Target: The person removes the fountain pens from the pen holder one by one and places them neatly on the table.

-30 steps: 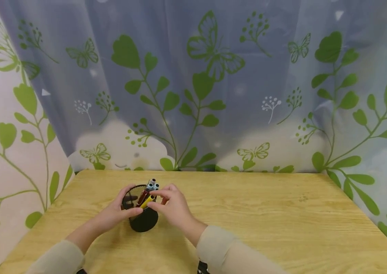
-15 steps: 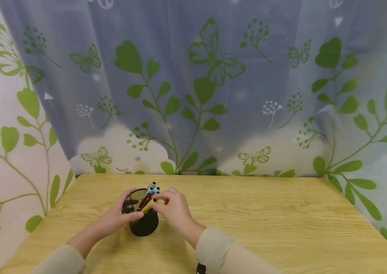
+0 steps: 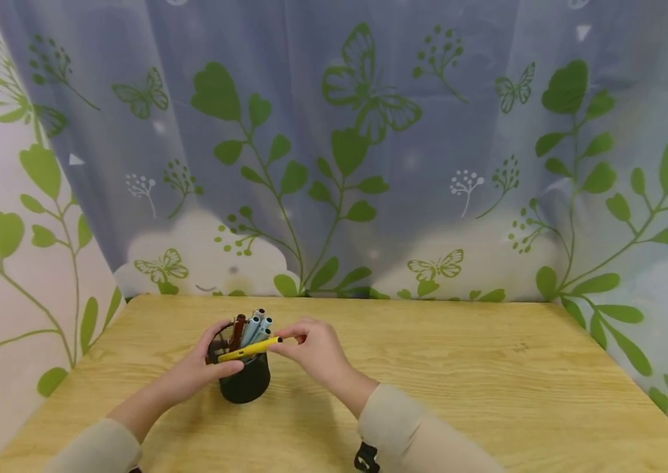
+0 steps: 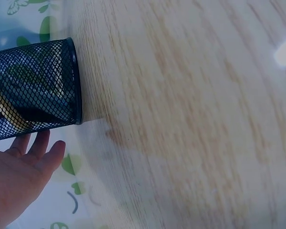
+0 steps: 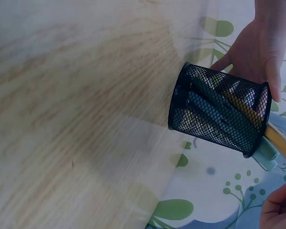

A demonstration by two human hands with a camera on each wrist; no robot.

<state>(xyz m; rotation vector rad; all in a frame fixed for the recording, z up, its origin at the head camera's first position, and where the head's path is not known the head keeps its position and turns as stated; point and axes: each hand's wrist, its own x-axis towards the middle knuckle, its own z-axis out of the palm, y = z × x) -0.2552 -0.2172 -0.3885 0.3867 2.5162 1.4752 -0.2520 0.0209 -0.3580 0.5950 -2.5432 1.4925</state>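
Note:
A black mesh pen cup (image 3: 246, 382) is at the left of the table in the head view, and my left hand (image 3: 192, 373) holds it around its rim from the left, thumb in front. My right hand (image 3: 318, 355) pinches the top end of a yellow pen (image 3: 247, 349), which slants low across the cup's rim. Its lower part shows through the mesh in the right wrist view. Also in the cup are a dark red pen (image 3: 237, 334) and several light blue pens (image 3: 249, 332). The left wrist view shows the cup's mesh wall (image 4: 38, 86) above my left fingers.
A wood-grain table (image 3: 458, 381) extends to the right of the cup. Behind it hangs a blue-grey curtain (image 3: 404, 197) with green leaves and butterflies. A small black object (image 3: 366, 458) shows beneath the right sleeve.
The yellow pen's top end has swung right and the pen now lies flatter across the rim. My right hand has shifted right with it. The dark red pen now stands further left.

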